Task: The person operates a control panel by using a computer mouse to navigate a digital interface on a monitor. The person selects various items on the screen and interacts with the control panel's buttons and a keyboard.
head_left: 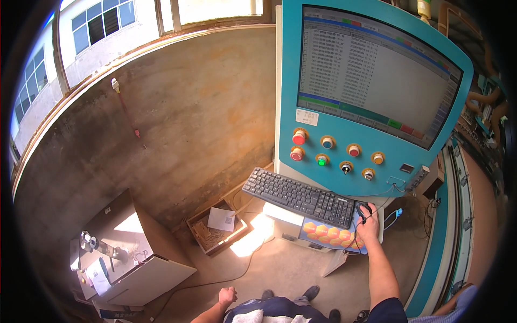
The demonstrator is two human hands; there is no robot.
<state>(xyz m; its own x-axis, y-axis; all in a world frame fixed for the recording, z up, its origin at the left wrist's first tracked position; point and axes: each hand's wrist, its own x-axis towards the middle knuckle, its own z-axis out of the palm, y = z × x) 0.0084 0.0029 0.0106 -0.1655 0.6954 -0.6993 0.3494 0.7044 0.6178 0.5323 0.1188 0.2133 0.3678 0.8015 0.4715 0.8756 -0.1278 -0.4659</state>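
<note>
Right now the right hand (369, 225) lies over a black mouse (362, 208), palm on its back and fingers curved over the front, so it is grasping it in a loose way. The mouse sits on a mouse pad (329, 234) with coloured hexagons, just beside the right end of the black keyboard (299, 197). Both rest on a small shelf under the blue console (377, 97), whose screen (377, 75) shows a list of rows. Below the screen are round buttons (323, 151) in red, blue, green and yellow.

The left hand (228, 295) hangs low near the person's body, well apart from the console. It is curled into a light fist and holds nothing that I can see.

I judge the mouse to be light, hard and smooth, so it should slide easily on the pad with very little force. It is best held as it is now: palm on the back, thumb and last fingers on the two sides. Its thin cable runs off toward the console and could drag a little or catch on the shelf edge. A sudden push could send it off the pad.

On the floor to the left stand a wooden box (218, 232) with a sheet of paper (222, 219) on it, and a pale cabinet (126, 253).
</note>
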